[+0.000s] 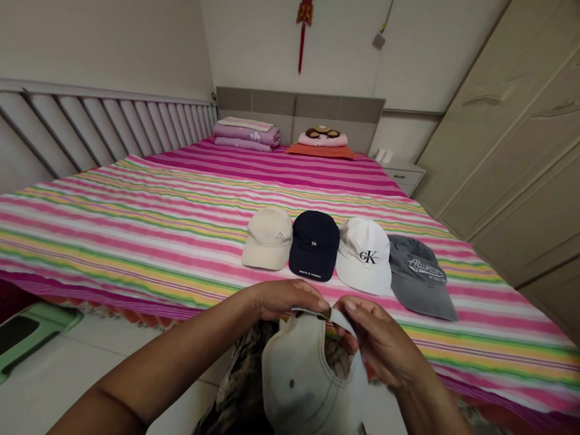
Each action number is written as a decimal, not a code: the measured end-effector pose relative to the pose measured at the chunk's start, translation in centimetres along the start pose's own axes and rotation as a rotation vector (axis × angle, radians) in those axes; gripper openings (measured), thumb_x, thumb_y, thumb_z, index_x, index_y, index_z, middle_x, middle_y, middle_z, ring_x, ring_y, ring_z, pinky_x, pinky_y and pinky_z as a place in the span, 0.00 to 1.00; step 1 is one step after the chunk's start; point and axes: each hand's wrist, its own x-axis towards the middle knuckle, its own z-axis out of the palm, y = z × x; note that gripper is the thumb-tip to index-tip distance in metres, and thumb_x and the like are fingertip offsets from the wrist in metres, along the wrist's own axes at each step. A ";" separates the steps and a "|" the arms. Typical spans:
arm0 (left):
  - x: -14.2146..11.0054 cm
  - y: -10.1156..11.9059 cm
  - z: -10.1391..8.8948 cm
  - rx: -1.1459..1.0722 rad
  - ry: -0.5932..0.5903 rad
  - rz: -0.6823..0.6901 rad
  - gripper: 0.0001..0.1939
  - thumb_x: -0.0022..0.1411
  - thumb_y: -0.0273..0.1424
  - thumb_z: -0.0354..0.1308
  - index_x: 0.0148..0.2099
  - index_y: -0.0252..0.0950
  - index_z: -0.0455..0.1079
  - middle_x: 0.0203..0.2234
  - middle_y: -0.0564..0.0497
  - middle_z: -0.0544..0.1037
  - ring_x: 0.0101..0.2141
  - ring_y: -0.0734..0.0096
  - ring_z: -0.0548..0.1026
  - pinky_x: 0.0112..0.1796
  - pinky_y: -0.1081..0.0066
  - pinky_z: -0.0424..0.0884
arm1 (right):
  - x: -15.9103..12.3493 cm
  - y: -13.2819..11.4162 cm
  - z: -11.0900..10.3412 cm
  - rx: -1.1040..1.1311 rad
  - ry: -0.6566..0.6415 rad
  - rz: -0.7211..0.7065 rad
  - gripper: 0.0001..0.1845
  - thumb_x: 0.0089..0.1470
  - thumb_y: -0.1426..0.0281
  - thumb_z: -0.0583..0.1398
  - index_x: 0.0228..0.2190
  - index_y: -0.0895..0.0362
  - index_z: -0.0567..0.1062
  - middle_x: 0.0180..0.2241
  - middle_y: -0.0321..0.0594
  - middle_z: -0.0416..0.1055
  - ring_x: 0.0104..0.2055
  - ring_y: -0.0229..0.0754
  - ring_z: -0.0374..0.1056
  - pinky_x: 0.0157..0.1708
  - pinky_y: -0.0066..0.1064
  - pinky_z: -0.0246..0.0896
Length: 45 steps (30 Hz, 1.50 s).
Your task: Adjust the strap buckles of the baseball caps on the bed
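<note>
Close to my body I hold a pale grey-green baseball cap [294, 382], its back opening turned up toward the bed. My left hand [291, 300] pinches the back strap near a small metal buckle [325, 313]. On the other side of the opening, my right hand [376, 335] grips the same strap between thumb and fingers. Beyond my hands several caps lie in a row on the bed: a beige cap [269, 237], a navy cap [314, 244], a white cap [363, 255] with dark letters, and a grey cap [421, 273] with white lettering.
A striped sheet [175, 239] covers the bed. Folded purple bedding [245, 135] and a pink pillow [321, 140] rest by the headboard [270, 106]. A green stool [29, 335] stands at left, a nightstand [405, 176] and wardrobe [521, 137] at right.
</note>
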 end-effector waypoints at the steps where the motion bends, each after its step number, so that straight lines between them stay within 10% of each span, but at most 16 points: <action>1: 0.0 0.0 0.0 -0.018 0.000 -0.003 0.15 0.41 0.39 0.63 0.22 0.32 0.67 0.13 0.57 0.63 0.15 0.82 0.56 0.19 0.75 0.49 | 0.0 0.1 -0.3 -0.004 -0.011 0.002 0.16 0.47 0.58 0.60 0.25 0.60 0.70 0.20 0.35 0.67 0.16 0.29 0.57 0.17 0.21 0.51; 7: 0.2 -0.2 -0.2 -0.156 0.060 0.010 0.13 0.37 0.34 0.64 0.24 0.31 0.67 0.14 0.56 0.65 0.15 0.82 0.60 0.18 0.76 0.50 | -0.1 1.8 -3.0 -0.023 -0.150 0.091 0.22 0.48 0.53 0.57 0.36 0.59 0.70 0.29 0.42 0.71 0.27 0.39 0.67 0.24 0.26 0.58; 20: 0.7 -0.6 -0.7 -0.220 0.075 0.040 0.14 0.34 0.31 0.66 0.23 0.29 0.67 0.14 0.55 0.66 0.14 0.83 0.61 0.18 0.78 0.53 | -1.0 3.1 -4.2 -0.053 -0.208 0.061 0.27 0.42 0.50 0.60 0.30 0.63 0.74 0.22 0.39 0.66 0.18 0.30 0.53 0.16 0.21 0.44; 45: 0.9 -0.9 -1.2 -0.358 0.145 0.086 0.10 0.34 0.28 0.66 0.21 0.29 0.69 0.12 0.54 0.68 0.13 0.80 0.63 0.18 0.77 0.57 | -0.6 4.7 -3.8 0.089 -0.062 -0.004 0.16 0.39 0.59 0.65 0.24 0.59 0.74 0.15 0.32 0.63 0.12 0.28 0.49 0.15 0.23 0.48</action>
